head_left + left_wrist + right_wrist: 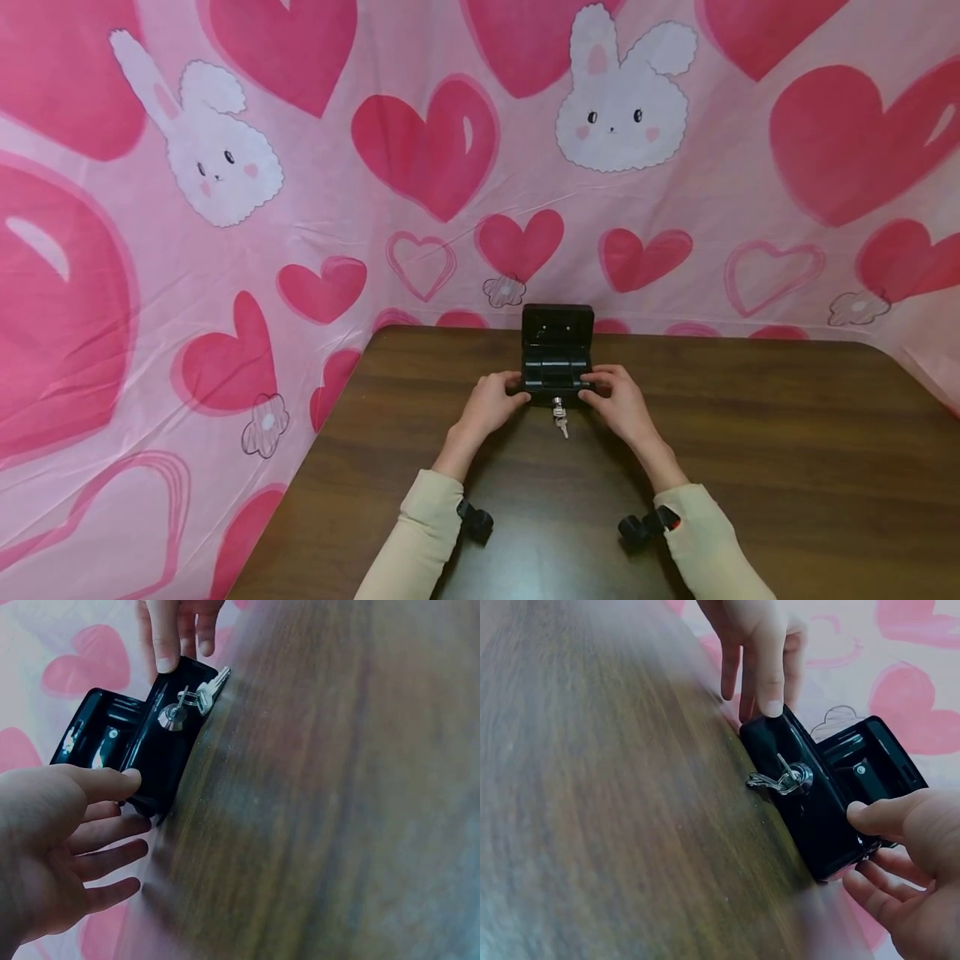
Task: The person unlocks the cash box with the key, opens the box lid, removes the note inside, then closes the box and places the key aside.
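Tabletop (780,442): left hand (491,404) and right hand (618,403) grip an open box (556,365)

Black box (540,399) with lock and keys

Rectangular, glossy black; hinged lid (557,326) raised at the rear, its inner face bearing two small bright fittings. Interior dark. Round silver lock (172,717) on front, one key inserted, further silver keys (561,421) hanging from it. Sits near the far edge of a brown wood-grain table (750,450), front facing the wearer. Held at either end by left hand (491,403) and right hand (621,402).
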A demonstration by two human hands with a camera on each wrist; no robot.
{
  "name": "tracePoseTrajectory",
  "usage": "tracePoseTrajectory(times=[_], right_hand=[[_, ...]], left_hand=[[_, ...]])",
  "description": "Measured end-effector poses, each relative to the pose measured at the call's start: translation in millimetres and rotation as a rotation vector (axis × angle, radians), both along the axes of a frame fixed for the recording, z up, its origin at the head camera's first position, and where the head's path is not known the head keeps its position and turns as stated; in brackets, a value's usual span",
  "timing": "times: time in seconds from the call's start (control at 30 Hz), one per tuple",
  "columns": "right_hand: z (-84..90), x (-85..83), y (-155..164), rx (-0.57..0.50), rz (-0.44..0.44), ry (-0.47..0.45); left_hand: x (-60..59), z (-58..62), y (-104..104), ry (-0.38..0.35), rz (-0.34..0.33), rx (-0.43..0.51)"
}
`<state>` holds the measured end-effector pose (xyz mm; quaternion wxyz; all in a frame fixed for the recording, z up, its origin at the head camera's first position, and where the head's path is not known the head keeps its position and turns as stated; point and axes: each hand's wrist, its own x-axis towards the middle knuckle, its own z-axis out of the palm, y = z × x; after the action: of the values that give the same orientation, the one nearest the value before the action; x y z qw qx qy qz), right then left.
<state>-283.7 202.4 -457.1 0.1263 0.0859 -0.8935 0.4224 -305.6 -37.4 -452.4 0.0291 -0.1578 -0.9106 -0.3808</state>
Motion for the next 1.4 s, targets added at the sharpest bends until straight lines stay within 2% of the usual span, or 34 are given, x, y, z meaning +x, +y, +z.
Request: tracePoseTrajectory(times=[0.3, 0.5, 0.7, 0.9, 1.4], right_hand=[[1.9, -0.5, 0.2, -0.038, -0.042, 0.126], [8.1, 0.6, 3.5, -0.080, -0.101, 0.165], [13.8, 2.6, 16.3, -0.103, -0.112, 0.170], [16.8, 3.2, 36.0, -0.076, -0.124, 0.136], [17.7, 8.1, 68.8, -0.112, -0.165, 0.162]], left_hand=[[0.1, 2.0, 0.5, -0.001, 0.008, 0.000], [-1.0, 1.2, -0.4, 0.000, -0.008, 0.001], [0.0, -0.5, -1.1, -0.006, -0.021, 0.001], [0.8, -0.1, -1.2, 0.000, -0.027, -0.002], [1.6, 1.0, -0.3, -0.002, -0.036, -0.019]])
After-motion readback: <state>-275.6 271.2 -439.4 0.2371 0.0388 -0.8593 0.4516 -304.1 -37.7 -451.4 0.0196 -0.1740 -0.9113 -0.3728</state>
